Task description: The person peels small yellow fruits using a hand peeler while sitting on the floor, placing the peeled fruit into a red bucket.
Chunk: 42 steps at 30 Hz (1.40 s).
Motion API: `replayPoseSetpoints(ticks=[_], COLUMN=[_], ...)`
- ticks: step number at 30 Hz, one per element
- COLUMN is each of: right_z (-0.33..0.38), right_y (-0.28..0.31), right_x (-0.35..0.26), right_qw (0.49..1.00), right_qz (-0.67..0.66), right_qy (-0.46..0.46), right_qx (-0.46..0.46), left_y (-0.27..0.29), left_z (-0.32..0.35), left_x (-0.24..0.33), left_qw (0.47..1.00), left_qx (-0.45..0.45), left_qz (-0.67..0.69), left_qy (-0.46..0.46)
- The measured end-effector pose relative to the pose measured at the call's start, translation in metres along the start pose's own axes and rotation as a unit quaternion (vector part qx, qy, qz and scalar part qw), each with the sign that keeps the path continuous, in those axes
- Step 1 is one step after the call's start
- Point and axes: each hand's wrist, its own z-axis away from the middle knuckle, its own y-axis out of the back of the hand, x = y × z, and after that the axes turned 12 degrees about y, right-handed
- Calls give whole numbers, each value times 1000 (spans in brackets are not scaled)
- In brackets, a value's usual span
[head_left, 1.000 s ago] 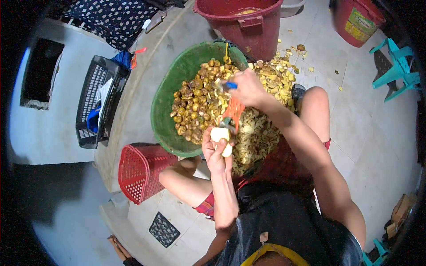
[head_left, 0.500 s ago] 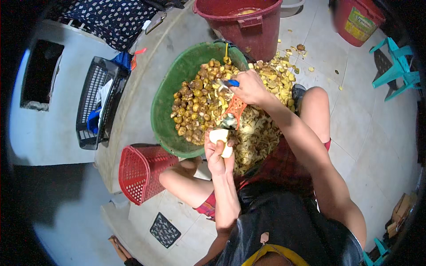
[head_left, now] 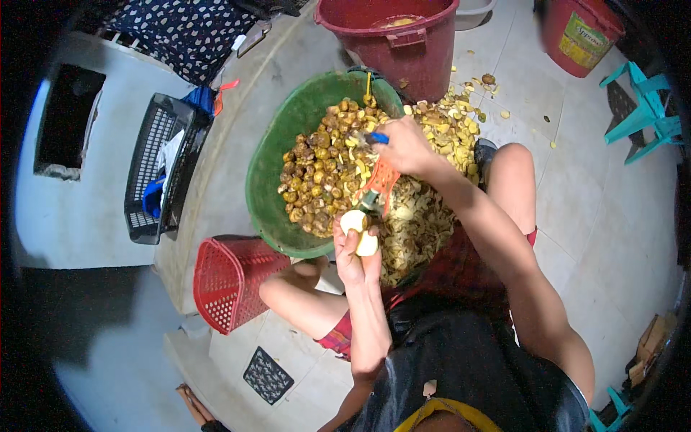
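My left hand [head_left: 350, 261] is closed round a peeled tuber [head_left: 353, 222], pale and two-lobed, beside the green tub's lower right edge. Just above and to the right, my right hand [head_left: 407, 146] grips a small tool with a blue handle [head_left: 376, 137]; its blurred metal end points left over the tub, and I cannot make out its kind. Below that hand hangs an orange piece with holes [head_left: 384, 176], with a dark metallic part at its lower end near the tuber. The green tub [head_left: 265, 162] holds many brown, unpeeled round tubers [head_left: 317, 169].
Peelings [head_left: 410, 237] heap between my legs and spread past the tub. A large red bucket [head_left: 425, 65] stands behind. To the left are a red perforated basket [head_left: 219, 284] and a black crate [head_left: 147, 173]; at the right, a turquoise stool [head_left: 640, 108] and another red bucket [head_left: 568, 36].
My right hand has shifted very slightly, and the dark metallic part by the tuber has tilted. In my left hand the tuber has turned a little, showing two rounder pale faces.
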Motion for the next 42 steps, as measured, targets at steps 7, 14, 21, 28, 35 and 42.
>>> replayPoseSetpoints(ticks=[7, 14, 21, 28, 35, 42], right_z=[8, 6, 1, -1, 6, 4], right_y=[-9, -5, 1, 0, -8, -8], right_x=[-8, -5, 2, -6, -8, -15], right_qw=[986, 982, 982, 990, 963, 979], right_qz=[19, 48, 104, 61, 81, 89], right_qy=[165, 175, 149, 128, 253, 177], right_qx=[7, -56, -47, -8, 53, 37], left_y=[-4, 2, 4, 3, 4, -1], left_z=[3, 7, 10, 3, 6, 3], left_x=[2, 11, 6, 4, 0, -2], left_qw=[997, 981, 976, 990, 994, 996], left_qx=[-23, -54, -54, -48, -22, -31], left_qz=[30, -154, -211, -130, -105, -76], left_qy=[63, 102, 15, 6, -22, -34])
